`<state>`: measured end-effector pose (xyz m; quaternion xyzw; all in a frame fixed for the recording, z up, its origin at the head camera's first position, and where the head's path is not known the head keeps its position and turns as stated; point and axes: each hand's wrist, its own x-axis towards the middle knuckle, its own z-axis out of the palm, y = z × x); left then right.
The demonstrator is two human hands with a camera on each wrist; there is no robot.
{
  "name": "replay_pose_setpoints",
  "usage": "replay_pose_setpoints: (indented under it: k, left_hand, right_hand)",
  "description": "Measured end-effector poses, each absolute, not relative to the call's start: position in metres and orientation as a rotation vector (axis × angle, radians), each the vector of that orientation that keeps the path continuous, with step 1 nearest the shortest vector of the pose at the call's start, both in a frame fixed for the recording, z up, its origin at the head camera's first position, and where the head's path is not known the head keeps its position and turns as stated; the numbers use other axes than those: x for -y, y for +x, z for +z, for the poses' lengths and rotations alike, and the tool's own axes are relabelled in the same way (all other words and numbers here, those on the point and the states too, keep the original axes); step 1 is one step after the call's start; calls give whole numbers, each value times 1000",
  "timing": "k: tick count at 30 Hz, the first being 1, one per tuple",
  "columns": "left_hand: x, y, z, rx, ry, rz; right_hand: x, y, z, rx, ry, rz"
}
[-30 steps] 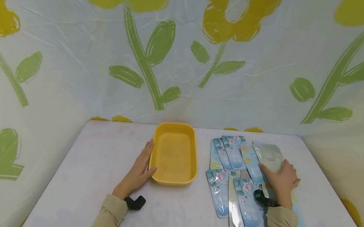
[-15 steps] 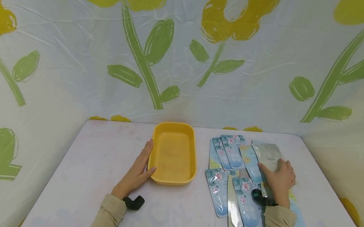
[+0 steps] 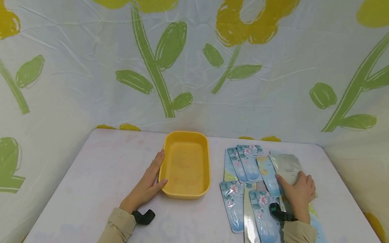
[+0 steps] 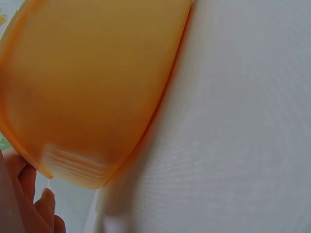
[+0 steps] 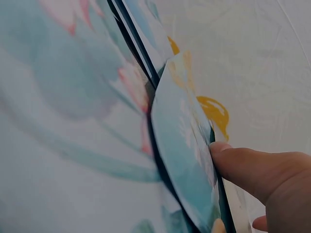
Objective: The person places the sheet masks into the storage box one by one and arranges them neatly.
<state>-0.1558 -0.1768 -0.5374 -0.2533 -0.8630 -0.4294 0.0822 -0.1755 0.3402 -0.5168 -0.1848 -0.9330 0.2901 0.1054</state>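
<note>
A shallow yellow plastic tray (image 3: 184, 189) stands on the table. My left hand (image 3: 146, 183) lies along its left side, fingers fairly straight against the wall and thumb at the near left corner. To the right lies a loose spread of flat sheet mask packets. Over its right part is my right hand (image 3: 299, 193), thumb tip at the edge of a blue packet (image 3: 268, 178) and fingers bent over a silver packet (image 3: 287, 166). In the right wrist view the thumb (image 5: 243, 162) touches that edge; the other fingers are mostly out of sight.
More floral packets (image 3: 248, 164) overlap at the back of the spread. Nearer lie another blue packet (image 3: 232, 205), one with flowers (image 3: 265, 218) and a larger silver one (image 3: 249, 229) beneath it. A flower-printed cloth (image 3: 195, 110) closes off the table's back and sides.
The right hand's fingers have drawn slightly inward to the left, toward the thumb, over the silver packet. The left hand and the tray stay in place.
</note>
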Motion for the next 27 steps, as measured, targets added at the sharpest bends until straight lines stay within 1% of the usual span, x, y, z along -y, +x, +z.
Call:
replay_pose_setpoints:
  k: [5, 11, 18, 27]
  left_hand:
    - [177, -155, -538, 2597, -737, -1277]
    - [177, -156, -538, 2587, -746, -1273]
    - [176, -155, -538, 2587, -743, -1287]
    - [177, -157, -538, 2575, -759, -1270]
  right_hand:
    - [-340, -175, -516, 2738, -619, 924]
    - [-340, -174, -517, 2570, -723, 992]
    - [-355, -169, -511, 2476, -790, 1022]
    - [-379, -158, -503, 2324, -893, 1395]
